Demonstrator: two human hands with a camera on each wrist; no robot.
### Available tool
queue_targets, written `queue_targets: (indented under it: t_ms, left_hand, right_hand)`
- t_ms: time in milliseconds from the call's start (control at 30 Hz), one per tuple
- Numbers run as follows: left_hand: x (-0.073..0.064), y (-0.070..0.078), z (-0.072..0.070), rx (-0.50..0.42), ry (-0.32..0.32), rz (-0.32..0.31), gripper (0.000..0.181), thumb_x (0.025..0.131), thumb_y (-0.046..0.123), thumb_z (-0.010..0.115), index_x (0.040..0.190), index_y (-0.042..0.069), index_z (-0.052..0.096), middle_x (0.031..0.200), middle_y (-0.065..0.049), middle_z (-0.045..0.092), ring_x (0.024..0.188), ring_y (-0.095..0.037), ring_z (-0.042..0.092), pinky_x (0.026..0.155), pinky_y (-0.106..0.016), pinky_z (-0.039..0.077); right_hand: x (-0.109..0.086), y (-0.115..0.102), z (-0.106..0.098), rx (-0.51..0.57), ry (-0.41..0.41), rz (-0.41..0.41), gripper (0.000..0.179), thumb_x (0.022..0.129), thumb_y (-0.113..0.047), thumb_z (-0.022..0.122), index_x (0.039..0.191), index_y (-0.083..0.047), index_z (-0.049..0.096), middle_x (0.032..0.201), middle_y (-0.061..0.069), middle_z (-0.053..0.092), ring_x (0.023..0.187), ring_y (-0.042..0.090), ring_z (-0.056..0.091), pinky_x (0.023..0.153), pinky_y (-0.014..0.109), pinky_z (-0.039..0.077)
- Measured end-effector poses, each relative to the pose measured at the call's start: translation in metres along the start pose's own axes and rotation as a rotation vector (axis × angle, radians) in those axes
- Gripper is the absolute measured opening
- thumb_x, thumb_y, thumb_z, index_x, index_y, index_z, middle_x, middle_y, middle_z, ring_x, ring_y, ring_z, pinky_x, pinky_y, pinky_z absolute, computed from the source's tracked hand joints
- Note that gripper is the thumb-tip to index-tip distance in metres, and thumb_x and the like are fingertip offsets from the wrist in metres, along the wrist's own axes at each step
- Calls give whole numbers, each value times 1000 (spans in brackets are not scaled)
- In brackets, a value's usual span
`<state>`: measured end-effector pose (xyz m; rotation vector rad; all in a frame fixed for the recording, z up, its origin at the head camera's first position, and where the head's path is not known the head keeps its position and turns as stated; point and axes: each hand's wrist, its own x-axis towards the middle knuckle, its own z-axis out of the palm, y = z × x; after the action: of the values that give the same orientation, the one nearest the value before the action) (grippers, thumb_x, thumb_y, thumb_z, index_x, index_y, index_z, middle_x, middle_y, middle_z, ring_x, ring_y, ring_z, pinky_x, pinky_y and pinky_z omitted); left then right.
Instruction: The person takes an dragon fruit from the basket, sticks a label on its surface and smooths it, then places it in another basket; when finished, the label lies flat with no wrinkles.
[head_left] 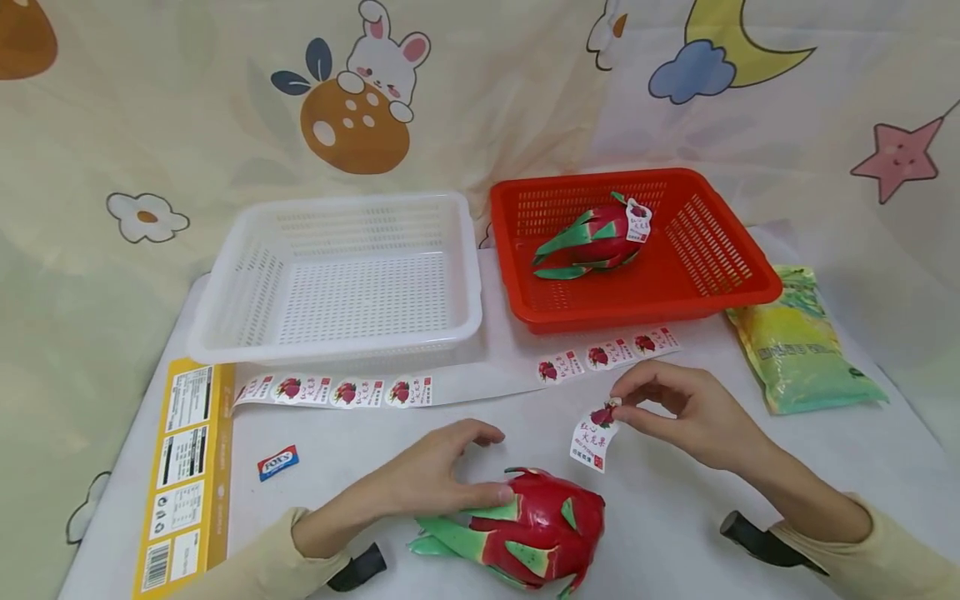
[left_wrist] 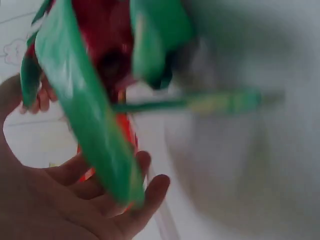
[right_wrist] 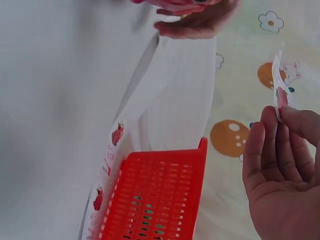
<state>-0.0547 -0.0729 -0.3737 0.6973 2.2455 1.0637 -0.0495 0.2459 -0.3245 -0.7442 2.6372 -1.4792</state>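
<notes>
Nearest, a shiny red dragon fruit with green leafy flaps (head_left: 551, 521) lies on the white table (head_left: 660, 542), and the left hand (head_left: 435, 477) has its fingers loosely open, thumb by the flaps; the fruit looks stiff and slippery, so hug its fat red middle. Farther off, the right hand (head_left: 701, 421) has its fingers pinching the top of a thin white paper sticker (head_left: 590, 442), which seems light and bendy, so hold its edge gently.

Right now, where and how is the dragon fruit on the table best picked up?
Probably grip the dragon fruit around its plump red body, from above. It lies on its side, rounded flank up; its long green leaves taper thin.
</notes>
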Motion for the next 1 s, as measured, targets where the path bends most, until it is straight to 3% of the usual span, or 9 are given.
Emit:
queue_targets:
  t_ms: [67,167,433,700,800,1000]
  left_hand:
    - [0,3,7,-45,-86,-25,74,75,49,76,135,14,51,128,-1,57,115,-17,53,83,-29,56]
    - [0,7,15,-87,-156,-44,81,70,46,81,137,15,48,126,3,57,112,-10,53,73,-20,55]
    - [2,9,28,-161,-174,-26,76,67,38,85,132,22,49,117,10,59,104,-1,54,68,-19,56]
    - [-6,9,28,-219,-100,-37,75,64,35,88,127,22,50,115,9,59,102,-4,55,68,-19,56]
    - [-10,11,27,-156,-29,5,80,62,37,88,129,21,49,119,7,57,106,-6,54,69,-17,54]
    - [-15,13,27,75,133,116,92,57,41,90,134,19,44,127,4,52,115,-9,50,74,-16,53]
  right_hand:
    - [-1,1,2,33,-28,21,27,82,5,70,103,-11,65,96,-7,66,89,7,63,78,16,54]
    - [-1,1,4,84,-68,66,24,85,2,69,104,-11,64,97,-7,65,90,8,62,78,17,54]
    - [2,2,11,144,-126,131,19,87,-4,68,105,-9,64,97,-5,65,89,12,62,76,21,55]
    - [6,3,11,187,-201,211,18,88,-10,70,105,-9,63,98,-1,65,87,17,63,74,24,57]
    - [7,4,11,219,-248,227,18,89,-11,69,105,-8,63,99,2,65,88,18,64,75,24,57]
    - [9,4,13,245,-300,230,19,89,-11,69,106,-7,62,99,4,64,88,19,64,76,24,57]
